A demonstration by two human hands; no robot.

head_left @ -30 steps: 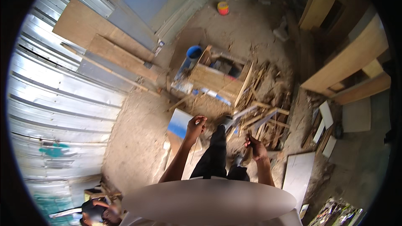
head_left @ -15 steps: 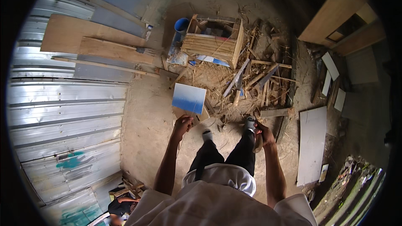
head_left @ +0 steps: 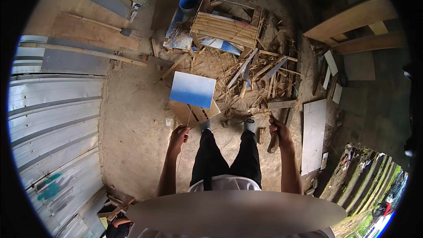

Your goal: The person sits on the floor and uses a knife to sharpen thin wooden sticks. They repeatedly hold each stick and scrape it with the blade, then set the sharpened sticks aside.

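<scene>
My left hand (head_left: 178, 137) is closed around a long thin strip (head_left: 189, 118), which looks like split bamboo and runs up past the board and down along my forearm. My right hand (head_left: 281, 133) grips a brown hand tool (head_left: 273, 142), its thick curved end hanging below the fist; its exact kind is unclear. Just ahead of my left hand, a blue-and-white board (head_left: 192, 89) lies over a slotted wooden piece (head_left: 207, 112). My feet stand between the two hands.
Beyond the board stands a slatted wooden crate (head_left: 224, 28) beside a blue bucket (head_left: 188, 3). Scrap wood and shavings (head_left: 264, 72) litter the ground. A corrugated metal wall (head_left: 57, 123) rises at left; a pale panel (head_left: 313, 134) lies at right. Another person's arm (head_left: 121, 222) shows lower left.
My view has shifted, so the crate sits higher. Both hands keep their holds; the left hand and strip now appear slightly lower and farther from the board.
</scene>
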